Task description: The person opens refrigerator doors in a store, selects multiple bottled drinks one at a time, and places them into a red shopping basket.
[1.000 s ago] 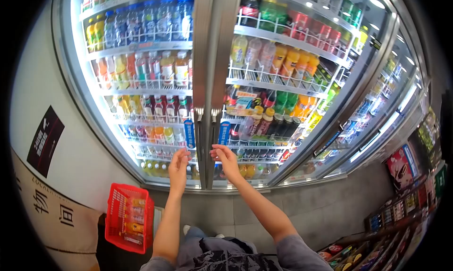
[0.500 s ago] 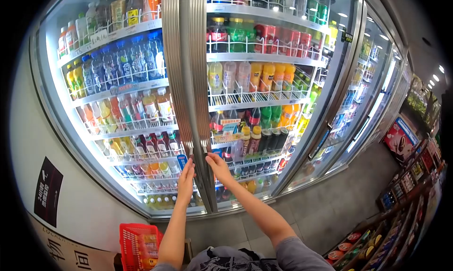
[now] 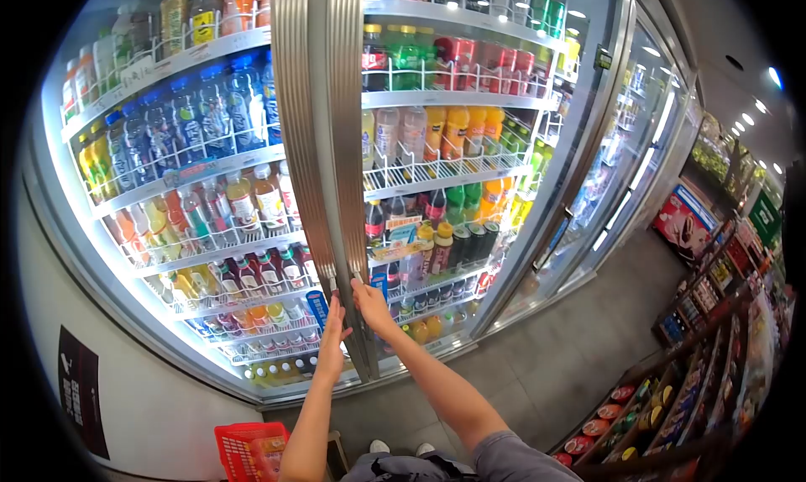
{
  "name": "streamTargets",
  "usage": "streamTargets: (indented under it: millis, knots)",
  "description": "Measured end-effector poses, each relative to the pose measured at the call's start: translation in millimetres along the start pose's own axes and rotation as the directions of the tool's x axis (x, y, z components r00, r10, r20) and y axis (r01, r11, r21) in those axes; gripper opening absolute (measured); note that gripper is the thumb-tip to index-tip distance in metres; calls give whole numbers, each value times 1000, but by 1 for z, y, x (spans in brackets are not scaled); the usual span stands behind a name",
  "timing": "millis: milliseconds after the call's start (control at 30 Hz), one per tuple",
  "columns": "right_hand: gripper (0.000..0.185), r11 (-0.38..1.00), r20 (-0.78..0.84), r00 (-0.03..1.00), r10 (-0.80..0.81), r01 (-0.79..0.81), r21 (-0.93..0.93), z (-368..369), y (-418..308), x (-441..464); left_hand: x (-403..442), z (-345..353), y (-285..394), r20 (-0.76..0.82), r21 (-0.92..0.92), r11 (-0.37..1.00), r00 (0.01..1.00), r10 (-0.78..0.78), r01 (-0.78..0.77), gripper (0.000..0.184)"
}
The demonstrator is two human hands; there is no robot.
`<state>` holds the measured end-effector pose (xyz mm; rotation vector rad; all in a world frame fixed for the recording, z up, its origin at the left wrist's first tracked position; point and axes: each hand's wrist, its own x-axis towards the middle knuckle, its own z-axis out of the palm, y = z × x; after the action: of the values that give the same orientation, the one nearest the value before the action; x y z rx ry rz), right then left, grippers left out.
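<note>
The left hand point(image 3: 332, 337), fingers long and loose, is at the left door's point(image 3: 298, 104) inner edge, low down; the right hand point(image 3: 374, 307) curls at the right door's point(image 3: 346, 129) inner edge, though I can't tell whether it grips. Blue labels point(image 3: 317, 308) beside them carry white characters, too small to read.

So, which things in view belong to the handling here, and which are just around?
Being handled or reached for:
left silver ribbed metal door frame, with the open left hand beside it
right silver ribbed metal door frame, with the right hand at its edge

Just around:
red plastic basket
black rectangular wall sign
blue-capped plastic bottles
</note>
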<state>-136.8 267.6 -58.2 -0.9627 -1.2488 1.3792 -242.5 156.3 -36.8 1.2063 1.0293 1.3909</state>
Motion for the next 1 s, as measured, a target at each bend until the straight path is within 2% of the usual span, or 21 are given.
streamTargets:
  millis: [133, 233, 300, 367, 600, 767, 900, 967, 1000]
  knots:
    - [45, 998, -43, 998, -50, 48, -38, 3, 3, -1, -3, -1, 1, -20, -19, 999, 999, 35, -35, 71]
    - [45, 999, -108, 994, -36, 32, -41, 8, -3, -6, -14, -10, -25, -34, -88, 996, 999, -7, 4, 69]
    - [44, 999, -109, 994, -12, 9, -31, 8, 3, -3, -30, -7, -24, -70, -100, 995, 998, 0, -7, 66]
    - [44, 1000, -144, 990, -3, 5, 16, 12, 4, -1, -44, -10, -23, -56, -111, 992, 997, -60, 53, 63]
    - [40, 998, -156, 986, 56, -50, 43, 13, -6, -13, -74, -24, 6, -134, -87, 996, 991, 3, -14, 57]
    - [40, 1000, -112, 993, 27, -25, 20, -12, -2, -68, -82, -14, 2, -144, -102, 994, 989, 15, -30, 55]
    - [47, 999, -137, 990, -15, 10, -37, -44, 0, -131, -83, 22, -5, -128, -97, 995, 992, 25, -38, 53]
    - [47, 998, -86, 995, -47, 43, -43, -60, -12, -170, -85, 46, 2, -116, -102, 994, 993, 22, -34, 55]
    - [47, 992, -100, 993, -62, 50, -111, -71, -10, -186, -87, 59, 4, -113, -100, 995, 993, 21, -32, 54]
